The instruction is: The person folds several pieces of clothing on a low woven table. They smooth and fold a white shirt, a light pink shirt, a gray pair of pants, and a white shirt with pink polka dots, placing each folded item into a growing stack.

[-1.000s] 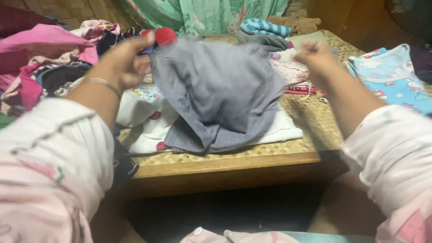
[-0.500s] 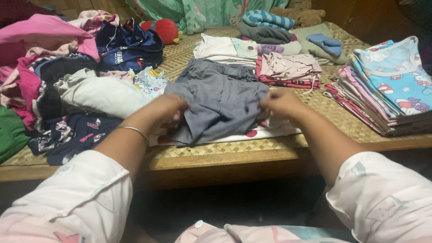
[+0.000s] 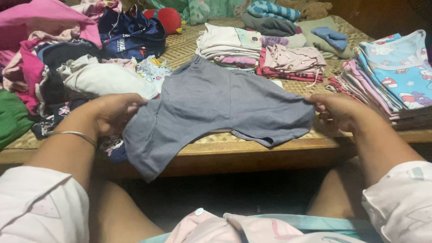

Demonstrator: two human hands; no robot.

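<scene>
So half a second ago I had these grey shorts [image 3: 216,105] bunched up in the middle of the mat, both hands close together on them. Now they're pulled out wide and flat: my left hand [image 3: 110,112] is pinching one leg hem out at 9 o'clock, my right hand [image 3: 339,110] is closed on the other leg hem at 3 o'clock. The waistband lies on the woven mat [image 3: 180,47] toward 12 o'clock, and the left leg droops over the wooden edge [image 3: 252,155] at about 7 o'clock. Looks to me like the shorts are spread and smoothed, ready for a fold, but not folded yet.

No boxes, packets or signs anywhere that I can see, it's all cloth. Closest thing to a label is prints: the light blue cartoon top [image 3: 400,72] on the folded stack at 2 o'clock, and a navy jacket [image 3: 130,36] with some white lettering at 11 o'clock, too small to make out. Cream and pink folded piles [image 3: 261,51] sit at 12 o'clock just past the waistband, the unsorted heap [image 3: 40,58] is at 10 o'clock, and a red plush toy [image 3: 168,19] is up at the far edge.
</scene>
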